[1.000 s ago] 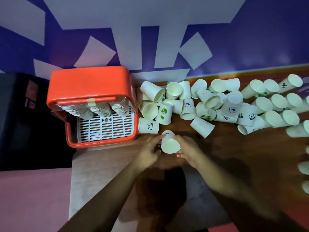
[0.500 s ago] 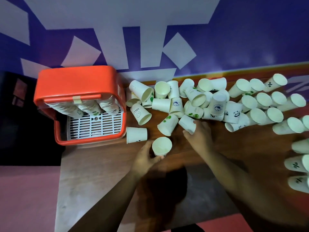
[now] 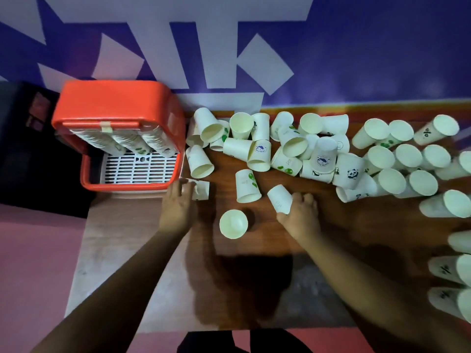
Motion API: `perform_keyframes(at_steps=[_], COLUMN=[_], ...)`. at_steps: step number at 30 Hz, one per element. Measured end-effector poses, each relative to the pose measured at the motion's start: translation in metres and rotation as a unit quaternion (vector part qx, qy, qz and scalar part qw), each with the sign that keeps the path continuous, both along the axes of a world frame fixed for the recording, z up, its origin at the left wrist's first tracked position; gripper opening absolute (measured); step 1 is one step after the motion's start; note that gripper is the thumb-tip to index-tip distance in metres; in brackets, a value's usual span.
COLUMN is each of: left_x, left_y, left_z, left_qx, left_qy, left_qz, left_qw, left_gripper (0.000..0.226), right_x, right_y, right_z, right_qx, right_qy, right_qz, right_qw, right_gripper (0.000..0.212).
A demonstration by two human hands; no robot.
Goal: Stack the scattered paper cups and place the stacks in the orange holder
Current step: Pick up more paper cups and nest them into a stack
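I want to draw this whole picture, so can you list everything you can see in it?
orange holder: one, orange, left end of the table, by the wall.
cup stacks: three, white, inside the holder.
grate: one, white, holder's floor.
loose cups: many, too heaped to count, white, some printed, across the table's right part.
upright cup: one, white, between the hands.
table: one, brown.
wall: purple with white shapes, behind.
left hand: fingers on a lying cup beside the holder.
right hand: grips a tilted cup.
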State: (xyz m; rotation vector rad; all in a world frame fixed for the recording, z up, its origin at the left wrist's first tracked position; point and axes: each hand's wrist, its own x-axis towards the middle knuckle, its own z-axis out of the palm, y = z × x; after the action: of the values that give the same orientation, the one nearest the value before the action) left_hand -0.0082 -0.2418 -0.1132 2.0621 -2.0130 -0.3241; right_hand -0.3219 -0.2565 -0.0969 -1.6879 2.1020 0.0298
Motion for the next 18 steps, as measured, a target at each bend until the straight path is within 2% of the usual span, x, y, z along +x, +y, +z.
perform_keyframes(at_steps=[3,6,10,13,16,18], left_x=[0.005,-0.002,-0.014,-0.022,-0.027,-0.029], left_y=[-0.018,-0.023,-0.01,0.004,0.015,0.022], left_z=[0.005,-0.002,-0.003,-0.002,0.012,0.022], left_qx=[0.058,0.1,0.105,0.095,0.081,0.08], left_qy=[-0.063,-0.137,-0.138,-0.035,0.135,0.256], left_qz=[-0.022,-0.053,-0.053,-0.007,0.061,0.095], left_qw=[0.996,0.984,0.983,0.995,0.986,0.959], left_gripper=[0.062,0.061,0.061,0.07,0.07,0.067], right_x=[-0.008,-0.011,-0.008,0.001,0.015,0.022], right_y=[0.011,0.019,0.022,0.029,0.031,0.032], right_z=[0.014,0.035,0.072,0.09,0.095,0.093], right_qx=[0.009,-0.001,-0.005,-0.022,-0.036,-0.032], right_qy=[-0.049,-0.101,-0.203,-0.256,-0.248,-0.235], right_qz=[-0.032,-0.041,-0.023,0.043,0.099,0.136], right_qw=[0.998,0.994,0.979,0.965,0.963,0.962], right_gripper=[0.058,0.06,0.071,0.089,0.081,0.075])
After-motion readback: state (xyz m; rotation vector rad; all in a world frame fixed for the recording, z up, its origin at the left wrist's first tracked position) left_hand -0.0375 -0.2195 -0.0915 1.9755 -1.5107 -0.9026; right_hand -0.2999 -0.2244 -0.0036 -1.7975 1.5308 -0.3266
